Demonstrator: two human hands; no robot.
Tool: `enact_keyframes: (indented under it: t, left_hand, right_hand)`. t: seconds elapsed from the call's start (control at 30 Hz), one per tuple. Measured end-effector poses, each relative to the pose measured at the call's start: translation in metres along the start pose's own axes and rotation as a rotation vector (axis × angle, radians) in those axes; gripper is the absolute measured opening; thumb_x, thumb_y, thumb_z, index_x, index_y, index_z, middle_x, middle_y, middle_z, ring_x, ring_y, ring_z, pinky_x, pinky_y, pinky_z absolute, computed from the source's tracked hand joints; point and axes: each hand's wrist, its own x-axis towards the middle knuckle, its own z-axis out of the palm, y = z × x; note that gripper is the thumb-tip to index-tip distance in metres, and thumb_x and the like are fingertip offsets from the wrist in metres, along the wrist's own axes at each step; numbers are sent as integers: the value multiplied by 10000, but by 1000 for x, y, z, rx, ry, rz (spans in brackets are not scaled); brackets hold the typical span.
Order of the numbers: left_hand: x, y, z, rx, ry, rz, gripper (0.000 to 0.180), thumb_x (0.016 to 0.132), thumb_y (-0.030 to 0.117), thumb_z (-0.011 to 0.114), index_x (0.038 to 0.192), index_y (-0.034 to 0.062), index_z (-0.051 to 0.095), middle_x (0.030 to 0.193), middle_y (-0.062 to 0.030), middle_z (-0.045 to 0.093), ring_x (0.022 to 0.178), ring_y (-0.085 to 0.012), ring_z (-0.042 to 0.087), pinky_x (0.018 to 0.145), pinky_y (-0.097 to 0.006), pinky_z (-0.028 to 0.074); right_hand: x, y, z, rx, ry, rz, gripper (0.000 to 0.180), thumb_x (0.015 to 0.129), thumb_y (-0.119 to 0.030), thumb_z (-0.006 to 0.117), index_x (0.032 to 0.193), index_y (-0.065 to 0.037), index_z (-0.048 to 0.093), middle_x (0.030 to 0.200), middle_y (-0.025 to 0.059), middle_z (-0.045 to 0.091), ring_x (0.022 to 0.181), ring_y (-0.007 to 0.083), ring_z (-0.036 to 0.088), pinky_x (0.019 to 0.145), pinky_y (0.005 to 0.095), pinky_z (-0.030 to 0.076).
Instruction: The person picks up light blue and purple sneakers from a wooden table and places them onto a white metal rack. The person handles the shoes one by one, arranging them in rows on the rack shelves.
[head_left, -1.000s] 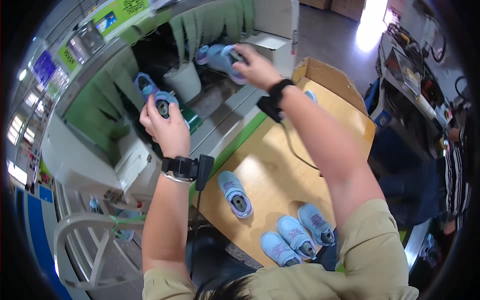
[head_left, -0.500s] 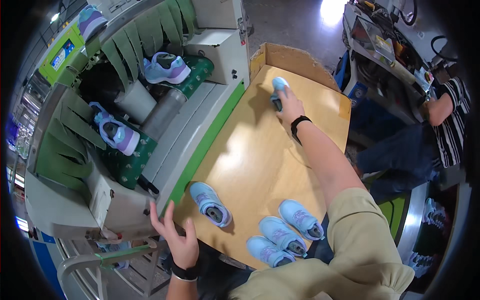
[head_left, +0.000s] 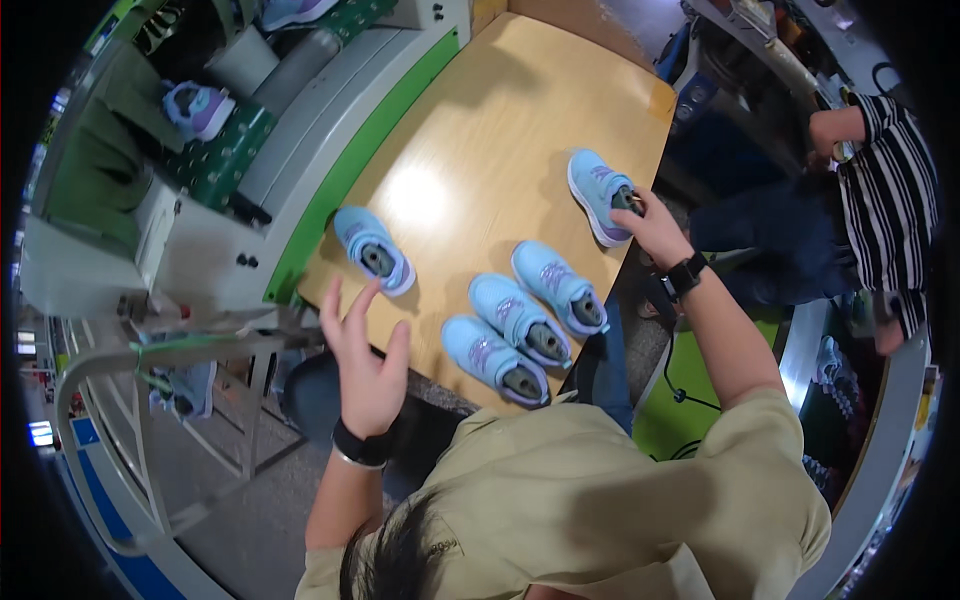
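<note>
At the right edge of the wooden table (head_left: 470,170), my right hand (head_left: 655,230) grips a light blue sneaker (head_left: 590,185) by its heel opening, where a dark insert shows. The toe points away from me, and its lilac-tinted sole side is visible. My left hand (head_left: 370,375) hovers at the near left, fingers spread, holding nothing. Just beyond its fingertips lies a single blue sneaker (head_left: 358,232). Three more matching sneakers (head_left: 512,308) rest side by side near the table's front edge, heels toward me, each with a dark insert inside.
A grey machine with a green edge strip (head_left: 365,150) stands left of the table; a sneaker (head_left: 200,108) sits on its green patterned pad. Metal rack tubing (head_left: 200,350) is at near left. A co-worker in a striped shirt (head_left: 885,200) sits at right.
My right hand has come from the table's far end to its right edge, bringing the sneaker along. My view has shifted nearer my body. My left hand stays spread.
</note>
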Motion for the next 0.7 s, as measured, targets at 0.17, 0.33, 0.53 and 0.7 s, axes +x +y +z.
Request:
enact_keyframes:
  t: [0.17, 0.33, 0.53, 0.7]
  left_hand:
    - [-1, 42, 12, -346, -148, 8, 799, 889, 205, 751, 1554, 85, 325, 1607, -226, 198, 1490, -366, 256, 1207, -459, 256]
    - [-5, 76, 36, -736, -43, 11, 1246, 786, 188, 846, 1625, 139, -74, 1616, -185, 168, 1459, -309, 316, 1177, -439, 327]
    - [25, 47, -2, -1227, 154, -213, 967, 856, 104, 724, 1605, 62, 114, 1455, -147, 413, 1342, -254, 464, 1147, -419, 380]
    - [84, 31, -33, -1213, 262, -47, 872, 913, 18, 659, 1598, 59, 121, 1413, -128, 472, 1270, -225, 512, 1103, -406, 407]
  right_hand:
    - [-70, -80, 45, 258, -89, -202, 566, 932, -215, 710, 1383, 67, 517, 1205, 102, 648, 1101, 162, 619, 968, 314, 496]
    - [-141, -139, 86, 60, -580, -610, 775, 901, -340, 783, 1520, -44, 423, 1447, 151, 538, 1316, 294, 536, 1095, 419, 422]
    - [-117, -47, 63, -399, -229, -400, 649, 876, -200, 733, 1446, -18, 483, 1450, 241, 497, 1363, 379, 477, 1152, 416, 373]
    - [-125, 9, 91, -371, -136, -448, 757, 829, -79, 740, 1495, -13, 385, 1449, 240, 492, 1374, 406, 455, 1160, 432, 364]
